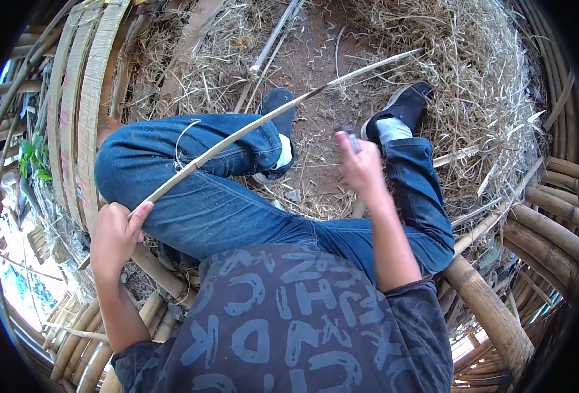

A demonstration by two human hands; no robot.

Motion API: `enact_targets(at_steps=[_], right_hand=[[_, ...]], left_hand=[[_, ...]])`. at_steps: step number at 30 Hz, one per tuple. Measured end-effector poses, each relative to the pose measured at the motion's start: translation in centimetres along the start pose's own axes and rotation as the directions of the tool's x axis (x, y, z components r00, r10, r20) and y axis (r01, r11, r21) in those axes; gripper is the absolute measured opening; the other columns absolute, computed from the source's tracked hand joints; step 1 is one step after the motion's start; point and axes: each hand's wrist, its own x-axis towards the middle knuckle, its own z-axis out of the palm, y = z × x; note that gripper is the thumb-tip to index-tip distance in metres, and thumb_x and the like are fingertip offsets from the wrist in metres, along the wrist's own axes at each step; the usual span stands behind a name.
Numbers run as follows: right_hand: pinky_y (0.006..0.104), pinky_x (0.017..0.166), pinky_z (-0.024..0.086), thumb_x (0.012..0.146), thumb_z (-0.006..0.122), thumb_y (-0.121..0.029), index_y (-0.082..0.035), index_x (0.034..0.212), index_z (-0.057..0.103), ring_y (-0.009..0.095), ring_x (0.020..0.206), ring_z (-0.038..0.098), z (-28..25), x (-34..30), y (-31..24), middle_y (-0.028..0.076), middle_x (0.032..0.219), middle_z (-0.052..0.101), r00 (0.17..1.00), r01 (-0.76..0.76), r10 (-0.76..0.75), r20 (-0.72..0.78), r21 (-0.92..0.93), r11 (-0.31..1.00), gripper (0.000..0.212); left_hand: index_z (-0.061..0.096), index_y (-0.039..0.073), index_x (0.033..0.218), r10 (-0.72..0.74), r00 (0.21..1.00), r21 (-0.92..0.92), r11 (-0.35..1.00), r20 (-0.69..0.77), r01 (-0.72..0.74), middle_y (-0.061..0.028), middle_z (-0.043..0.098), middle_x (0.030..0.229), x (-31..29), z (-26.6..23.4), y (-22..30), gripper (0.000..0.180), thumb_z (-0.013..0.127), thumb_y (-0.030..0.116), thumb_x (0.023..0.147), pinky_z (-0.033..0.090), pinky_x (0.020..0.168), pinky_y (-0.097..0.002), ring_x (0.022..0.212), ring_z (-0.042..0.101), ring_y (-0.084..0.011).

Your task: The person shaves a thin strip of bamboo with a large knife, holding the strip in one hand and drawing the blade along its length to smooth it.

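My left hand [114,239] is closed around the near end of a long, narrow bamboo strip [250,126]. The strip slants across my thigh and away to the far right, and its far tip reaches past my right shoe. A thin curled shaving [179,141] hangs by the strip over my left leg. To the right of the strip and apart from it, my right hand [362,167] is closed with the thumb stretched forward. It grips a small tool [351,134] with a dark, grey, metal-looking part; its exact kind is too small and blurred to tell.
Pale shavings [479,85] cover much of the dirt floor [319,59]. Flat wooden slats [83,98] stand at the left. Thick bamboo poles [489,314] lie at the right, with more poles [83,344] at lower left. A loose stick [276,36] lies beyond my shoes.
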Motion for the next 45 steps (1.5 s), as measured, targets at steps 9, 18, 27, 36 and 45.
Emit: enact_targets(at_steps=[9, 18, 27, 36, 45], right_hand=[[0.0336, 0.051, 0.041, 0.083, 0.075, -0.039, 0.003, 0.067, 0.061, 0.013, 0.051, 0.046, 6.5, -3.9, -7.3, 0.006, 0.053, 0.053, 0.890, 0.216, -0.222, 0.399, 0.061, 0.975, 0.047], [0.0439, 0.056, 0.048, 0.084, 0.068, -0.051, 0.007, 0.068, 0.061, 0.043, 0.061, 0.062, 7.2, -4.9, -7.9, 0.026, 0.060, 0.058, 0.911, 0.271, -0.261, 0.321, 0.014, 0.963, 0.061], [0.0468, 0.057, 0.049, 0.082, 0.065, -0.058, 0.004, 0.067, 0.062, 0.045, 0.063, 0.062, 8.7, -3.1, -6.7, 0.026, 0.060, 0.059, 0.928, 0.313, -0.299, 0.221, -0.027, 0.949, 0.064], [0.0470, 0.058, 0.051, 0.080, 0.063, -0.065, 0.001, 0.068, 0.064, 0.043, 0.064, 0.064, 8.0, -3.1, -6.2, 0.023, 0.061, 0.061, 0.920, 0.387, -0.352, 0.174, -0.247, 0.888, 0.066], [0.0457, 0.058, 0.051, 0.081, 0.062, -0.064, -0.001, 0.070, 0.066, 0.040, 0.064, 0.065, 6.4, -3.2, -3.6, 0.020, 0.060, 0.062, 0.953, 0.302, -0.286, 0.097, -0.325, 0.896, 0.064]], left_hand=[[0.058, -0.004, 0.048, 0.045, 0.989, 0.151, 0.988, -0.140, -0.023, -0.0180, 0.050, 0.044, -0.1, 2.0, -1.1, 0.070, 0.056, 0.051, 0.091, 0.043, 0.051, -0.0443, 0.046, 0.054, -0.0360], [0.058, -0.002, 0.047, 0.027, 0.998, 0.071, 0.997, -0.061, -0.023, -0.0167, 0.051, 0.044, -0.1, 0.7, -0.2, 0.070, 0.055, 0.051, 0.092, 0.043, 0.051, -0.0433, 0.047, 0.055, -0.0359], [0.061, -0.002, 0.050, -0.039, 0.998, 0.038, 0.998, -0.044, 0.041, -0.0142, 0.055, 0.045, -0.2, 0.7, 0.6, 0.068, 0.054, 0.050, 0.093, 0.046, 0.051, -0.0407, 0.046, 0.058, -0.0327], [0.061, -0.003, 0.052, 0.001, 0.999, 0.015, 1.000, -0.040, 0.000, -0.0149, 0.054, 0.046, -0.2, 0.9, 0.0, 0.068, 0.053, 0.050, 0.094, 0.045, 0.050, -0.0421, 0.046, 0.058, -0.0337], [0.059, -0.003, 0.051, 0.041, 0.994, 0.074, 0.997, -0.099, -0.034, -0.0190, 0.052, 0.047, -0.5, 1.3, -0.9, 0.069, 0.053, 0.051, 0.093, 0.041, 0.049, -0.0453, 0.046, 0.054, -0.0372]])
